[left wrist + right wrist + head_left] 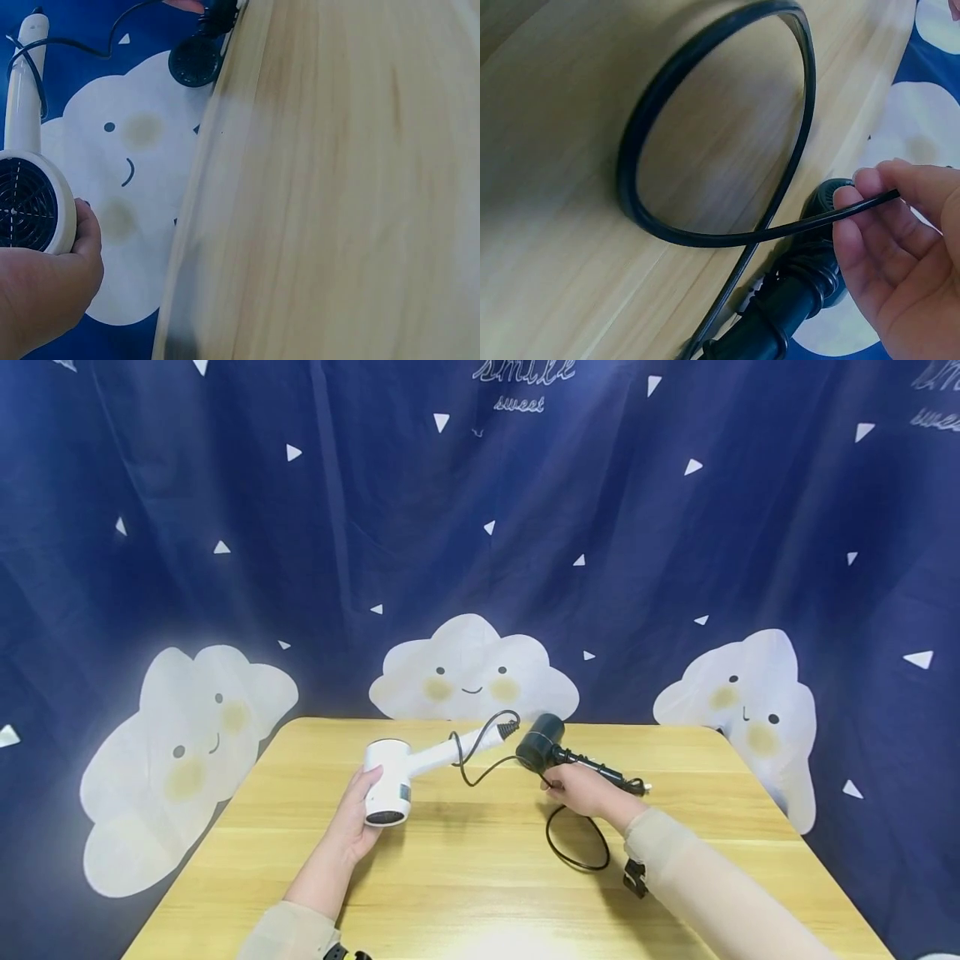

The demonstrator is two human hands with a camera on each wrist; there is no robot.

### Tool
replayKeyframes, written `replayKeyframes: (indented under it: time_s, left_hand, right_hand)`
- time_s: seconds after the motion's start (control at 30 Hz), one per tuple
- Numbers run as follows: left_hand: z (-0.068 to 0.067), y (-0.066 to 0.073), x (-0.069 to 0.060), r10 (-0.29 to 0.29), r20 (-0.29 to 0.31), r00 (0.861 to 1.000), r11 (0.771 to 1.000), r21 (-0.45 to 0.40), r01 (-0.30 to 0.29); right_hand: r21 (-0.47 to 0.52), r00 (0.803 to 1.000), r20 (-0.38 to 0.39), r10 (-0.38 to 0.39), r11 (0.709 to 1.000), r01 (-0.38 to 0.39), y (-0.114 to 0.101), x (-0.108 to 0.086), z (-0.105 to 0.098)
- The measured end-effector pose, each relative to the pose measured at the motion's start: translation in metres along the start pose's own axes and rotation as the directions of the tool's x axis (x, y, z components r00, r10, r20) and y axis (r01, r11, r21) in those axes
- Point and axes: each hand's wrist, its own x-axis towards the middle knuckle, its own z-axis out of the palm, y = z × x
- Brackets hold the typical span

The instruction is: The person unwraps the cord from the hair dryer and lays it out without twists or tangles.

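Note:
My left hand (pixel 358 814) grips the barrel of a white hair dryer (pixel 388 782), its handle pointing right with a black cord (pixel 467 777) looped round it. In the left wrist view the left hand (pixel 56 289) holds the dryer (pixel 24 112) at its round black grille. With thumb and fingers my right hand (pixel 585 789) pinches a black cord beside a dark hair dryer (pixel 538 745). The right wrist view shows the right hand (pixel 907 255) on that cord (pixel 705 238), which forms a large loop; the dark dryer's handle (pixel 769 322), wrapped in cord, lies behind.
Both dryers are over a light wooden table (pixel 465 893). Behind its far edge hangs a dark blue curtain (pixel 420 527) with white clouds and triangles.

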Motion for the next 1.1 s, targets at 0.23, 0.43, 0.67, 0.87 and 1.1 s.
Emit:
replayKeyframes:
  time_s: [0.23, 0.43, 0.67, 0.87, 1.1]
  left_hand:
    - [-0.002, -0.002, 0.0, 0.007, 0.002, 1.0, 1.0, -0.014, -0.006]
    - [-0.002, -0.002, 0.0, 0.01, 0.009, 1.0, 1.0, 0.001, -0.01]
    - [0.0, -0.003, -0.001, 0.008, -0.007, 1.0, 1.0, 0.0, -0.008]
    - [0.0, -0.004, 0.0, 0.014, -0.016, 1.0, 1.0, 0.001, -0.014]
    - [0.0, -0.004, 0.0, 0.019, -0.017, 1.0, 1.0, 0.008, -0.019]
  right_hand:
    - [-0.007, 1.0, -0.028, -0.012, 1.0, 0.012, -0.002, -0.001, 0.001]
    - [-0.026, 0.997, -0.071, -0.039, 0.999, 0.037, -0.005, 0.0, 0.002]
    - [0.003, 0.997, -0.068, -0.021, 1.0, 0.022, -0.013, 0.002, 0.0]
    - [0.008, 0.995, -0.093, -0.028, 1.0, 0.029, -0.026, 0.003, -0.005]
    - [0.015, 0.994, -0.105, -0.039, 0.999, 0.041, -0.036, 0.005, -0.007]
